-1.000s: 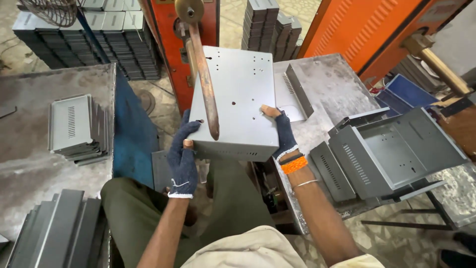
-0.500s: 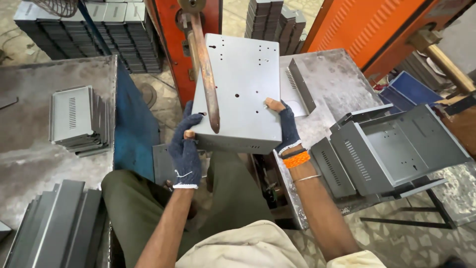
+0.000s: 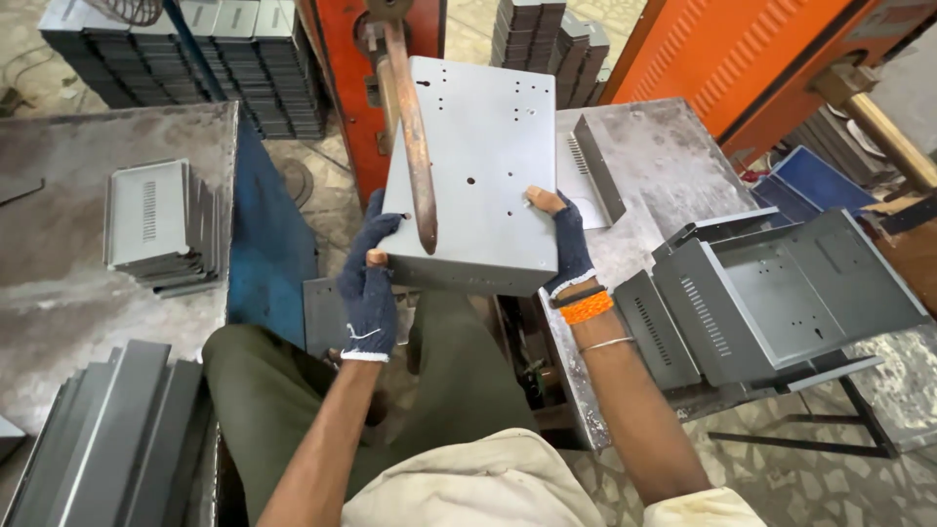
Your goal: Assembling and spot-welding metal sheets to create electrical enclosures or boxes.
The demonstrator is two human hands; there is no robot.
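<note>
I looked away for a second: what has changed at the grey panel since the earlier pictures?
Little. The grey sheet-metal panel has slid slightly forward under the copper rod. The left hand and right hand, both gloved, keep their grip on its near corners. The stacks on both tables stayed put.

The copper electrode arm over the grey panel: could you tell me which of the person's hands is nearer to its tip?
Left. The left hand grips the grey panel just beside the copper electrode arm tip; the right hand holds the opposite edge, farther away.

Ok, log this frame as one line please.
left hand: gripping grey metal panel lower left corner | right hand: gripping right edge | copper electrode arm: over panel | stacked grey housings: right table
</note>
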